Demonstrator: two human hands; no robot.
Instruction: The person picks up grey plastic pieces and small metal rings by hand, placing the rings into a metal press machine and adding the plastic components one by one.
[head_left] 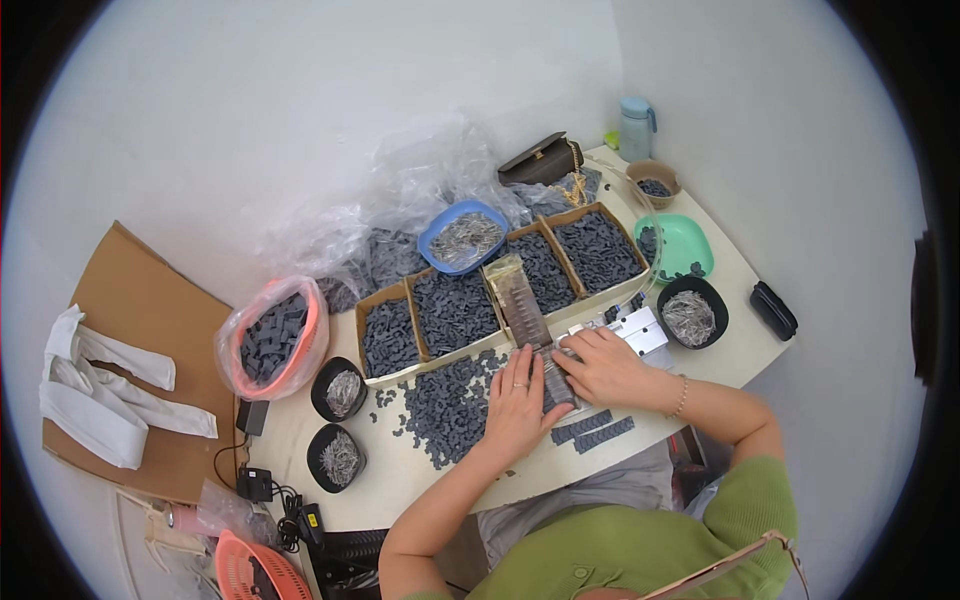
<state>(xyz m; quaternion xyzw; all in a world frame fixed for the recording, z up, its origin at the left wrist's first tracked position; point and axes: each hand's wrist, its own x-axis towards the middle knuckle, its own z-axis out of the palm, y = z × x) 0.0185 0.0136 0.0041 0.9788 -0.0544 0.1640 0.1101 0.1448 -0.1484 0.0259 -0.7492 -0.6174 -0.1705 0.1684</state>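
Observation:
A long clear plastic sleeve with dark pieces stacked inside runs from the boxes toward me. My left hand grips its near end from the left side, fingers stretched along it and the thumb across. My right hand holds the same end from the right, fingers bent over it; the fingertips partly hide it. Beside the right hand lies a white and metal fixture. Just below the hands are dark grey ridged strips. A spread of small dark grey curved pieces lies left of my left hand.
Behind stands a divided cardboard box full of dark pieces, with a blue tray of metal pins on it. Black bowls of pins stand at both sides. A green plate, a pink basket and a glasses case are near the edges.

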